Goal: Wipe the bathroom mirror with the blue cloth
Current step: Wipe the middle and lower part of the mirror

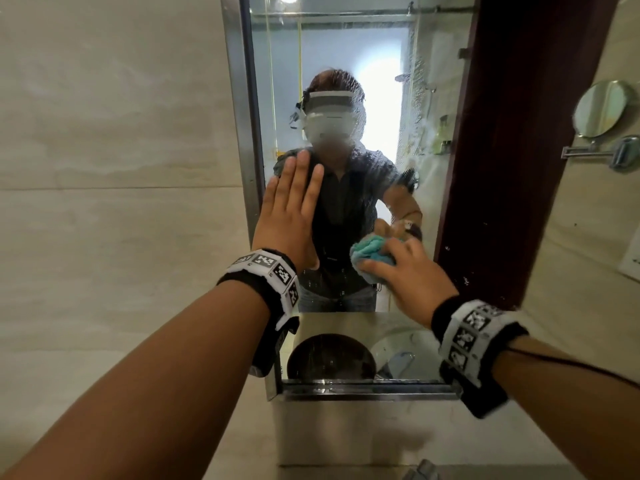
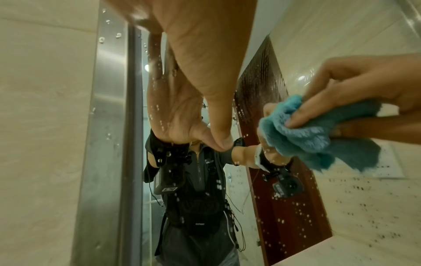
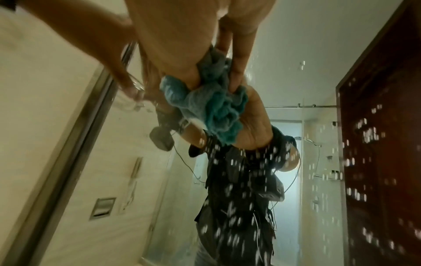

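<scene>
The bathroom mirror hangs on the wall ahead, speckled with water drops and framed in steel. My right hand grips a bunched blue cloth and presses it against the lower middle of the glass; the cloth is wadded between thumb and fingers. The same cloth shows from the left wrist. My left hand lies flat on the glass by the mirror's left edge, fingers straight and pointing up, holding nothing.
A steel frame strip runs down the mirror's left side, with beige tiles beyond it. A dark red wooden panel borders the right. A round swing-arm mirror sticks out at far right. A steel ledge sits below.
</scene>
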